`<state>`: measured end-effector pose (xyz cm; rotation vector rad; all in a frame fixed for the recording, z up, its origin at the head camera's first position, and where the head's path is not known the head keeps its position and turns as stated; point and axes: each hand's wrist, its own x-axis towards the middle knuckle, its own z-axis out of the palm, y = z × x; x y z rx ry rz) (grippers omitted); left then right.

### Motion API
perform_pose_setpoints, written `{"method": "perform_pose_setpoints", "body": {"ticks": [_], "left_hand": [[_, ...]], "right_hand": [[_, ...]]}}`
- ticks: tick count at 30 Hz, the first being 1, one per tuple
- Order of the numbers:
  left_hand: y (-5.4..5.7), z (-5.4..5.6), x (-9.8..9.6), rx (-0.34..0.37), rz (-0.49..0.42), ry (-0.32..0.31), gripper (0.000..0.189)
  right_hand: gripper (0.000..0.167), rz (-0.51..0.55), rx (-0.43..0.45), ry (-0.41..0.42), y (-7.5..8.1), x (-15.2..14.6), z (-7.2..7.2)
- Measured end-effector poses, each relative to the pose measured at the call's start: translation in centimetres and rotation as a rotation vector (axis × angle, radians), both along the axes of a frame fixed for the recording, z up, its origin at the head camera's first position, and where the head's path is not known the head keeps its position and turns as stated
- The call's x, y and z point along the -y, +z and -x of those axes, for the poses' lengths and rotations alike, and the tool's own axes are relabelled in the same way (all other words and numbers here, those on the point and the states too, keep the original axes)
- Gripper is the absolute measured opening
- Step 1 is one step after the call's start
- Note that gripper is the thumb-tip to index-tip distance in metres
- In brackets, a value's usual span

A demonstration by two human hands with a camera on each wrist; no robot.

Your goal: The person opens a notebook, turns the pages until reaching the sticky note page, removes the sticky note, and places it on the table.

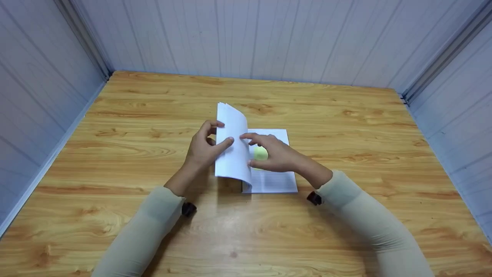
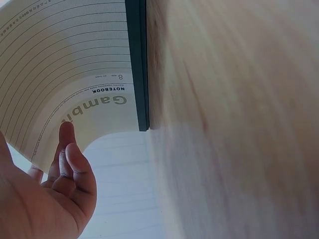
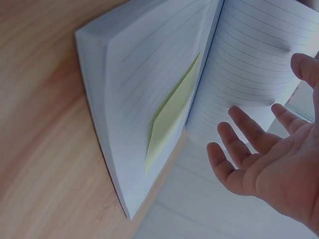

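Observation:
A notebook [image 1: 273, 182] with lined pages lies open on the table, its thick right part flat. My left hand [image 1: 201, 148] holds up the left leaves [image 1: 232, 154], thumb on the front and fingers behind them. Those leaves bend upward; in the left wrist view their outer side shows a lined sheet [image 2: 75, 55] printed "Gambi" and "NOTEBOOK", beside a dark spine [image 2: 138, 69]. A yellow-green sticky note [image 3: 172, 117] lies on the right page, partly covered by my right hand [image 1: 278, 154] in the head view. The right fingers are spread loosely, fingertips at the raised leaves near the fold.
The notebook rests on a wood-grain table [image 1: 365, 134]. White panelled walls [image 1: 238, 38] enclose its back and both sides. Dark wrist devices [image 1: 188, 209] sit at both sleeve cuffs.

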<state>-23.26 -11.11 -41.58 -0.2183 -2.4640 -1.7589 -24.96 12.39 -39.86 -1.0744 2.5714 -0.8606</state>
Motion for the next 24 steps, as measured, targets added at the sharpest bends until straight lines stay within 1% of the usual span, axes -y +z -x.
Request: {"method": "perform_pose_setpoints", "body": {"ticks": [3,6,9,10,14,16,17,24], "left_hand": [[-0.1,0.0,0.0,-0.019,0.000,-0.007,0.046],[-0.2,0.1,0.0,-0.035,0.001,-0.005,0.046],[-0.2,0.2,0.0,-0.049,-0.012,0.000,0.044],[0.3,-0.1,-0.1,-0.043,-0.015,0.001,0.044],[0.2,-0.1,-0.1,-0.036,-0.016,0.006,0.043],[0.2,-0.2,-0.1,-0.030,-0.012,0.010,0.043],[-0.2,0.1,0.0,-0.036,-0.009,0.012,0.043],[-0.1,0.0,-0.1,-0.022,0.006,0.020,0.044]], "right_hand": [[0.065,-0.010,0.000,-0.003,0.0,-0.1,0.0],[0.062,-0.042,-0.009,-0.034,0.1,-0.4,0.0],[0.058,-0.090,-0.040,-0.068,0.0,-0.9,0.1],[0.057,-0.108,-0.052,-0.074,-0.1,-1.1,0.2],[0.055,-0.174,-0.094,-0.089,-0.6,-1.7,0.3],[0.056,-0.207,-0.108,-0.093,-0.7,-2.0,0.3],[0.057,-0.224,-0.115,-0.094,-0.8,-2.1,0.3],[0.064,-0.299,-0.131,-0.105,-1.4,-2.7,0.7]]}}
